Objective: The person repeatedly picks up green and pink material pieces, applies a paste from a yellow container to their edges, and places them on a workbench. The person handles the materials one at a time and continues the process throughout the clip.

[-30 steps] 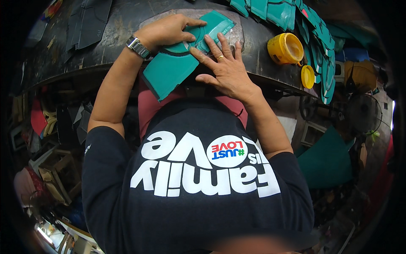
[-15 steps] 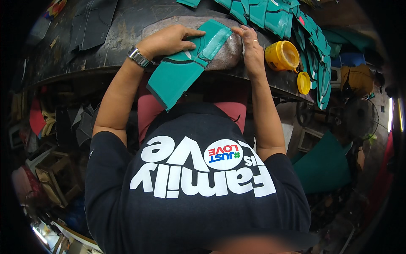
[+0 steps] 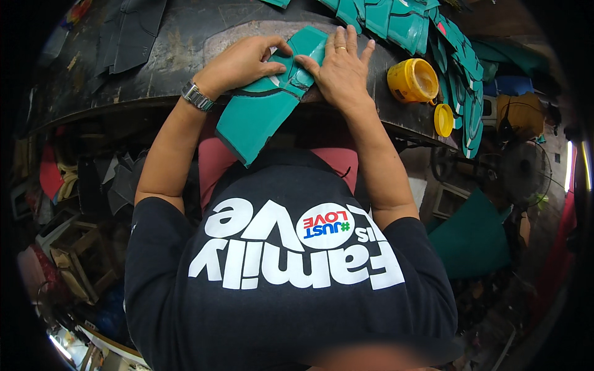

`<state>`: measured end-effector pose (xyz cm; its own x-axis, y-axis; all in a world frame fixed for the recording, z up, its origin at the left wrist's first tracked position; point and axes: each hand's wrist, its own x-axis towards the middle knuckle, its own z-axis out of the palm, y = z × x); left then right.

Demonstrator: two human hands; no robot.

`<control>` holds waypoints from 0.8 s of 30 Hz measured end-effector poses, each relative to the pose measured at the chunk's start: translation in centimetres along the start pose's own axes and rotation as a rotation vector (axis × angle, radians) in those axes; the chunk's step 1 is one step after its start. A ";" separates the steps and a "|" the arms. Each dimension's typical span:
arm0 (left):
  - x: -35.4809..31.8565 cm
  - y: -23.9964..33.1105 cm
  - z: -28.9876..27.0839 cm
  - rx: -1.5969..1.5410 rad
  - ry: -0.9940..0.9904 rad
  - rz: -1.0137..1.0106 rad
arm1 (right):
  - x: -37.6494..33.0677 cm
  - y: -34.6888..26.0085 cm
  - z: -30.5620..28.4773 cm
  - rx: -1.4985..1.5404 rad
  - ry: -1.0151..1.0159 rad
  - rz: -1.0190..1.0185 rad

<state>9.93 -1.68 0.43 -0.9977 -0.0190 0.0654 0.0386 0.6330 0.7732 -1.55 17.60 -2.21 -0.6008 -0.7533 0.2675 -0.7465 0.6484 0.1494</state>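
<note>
Pressing down on a teal cut piece (image 3: 263, 111), both hands are laid flat at the worktop (image 3: 185, 55) edge. Left hand (image 3: 238, 62) is curled over the piece's upper left side, fingers closed on its edge; right hand (image 3: 340, 68) is spread flat on its upper right end, fingers apart. The piece's long axis is run diagonally, from under the right hand down-left past the left wrist, overhanging the edge. A yellow cup (image 3: 411, 80) and yellow lid (image 3: 443, 119) are seen right of the right hand.
</note>
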 end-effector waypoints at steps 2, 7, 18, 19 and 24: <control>0.0 -0.1 0.0 -0.030 -0.005 -0.024 | 0.4 -0.2 -0.2 0.002 -0.010 -0.040; 0.1 -0.4 -0.2 -0.006 -0.013 -0.012 | 1.5 -0.1 0.0 0.112 -0.005 -0.154; 0.6 -0.2 -0.4 0.025 -0.040 -0.002 | 2.6 4.5 -0.5 0.827 -0.054 -0.091; 0.6 -0.2 -0.3 0.032 -0.034 0.004 | 2.6 5.0 -0.6 0.998 -0.035 -0.045; 0.7 -0.2 -0.2 0.022 -0.036 -0.016 | 1.3 4.0 -0.1 0.063 0.080 -0.121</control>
<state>9.25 -1.99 0.42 -0.9995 -0.0019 0.0300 0.0216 0.6493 0.7602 -5.26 19.21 -1.19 -0.4825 -0.8129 0.3262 -0.8301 0.5432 0.1259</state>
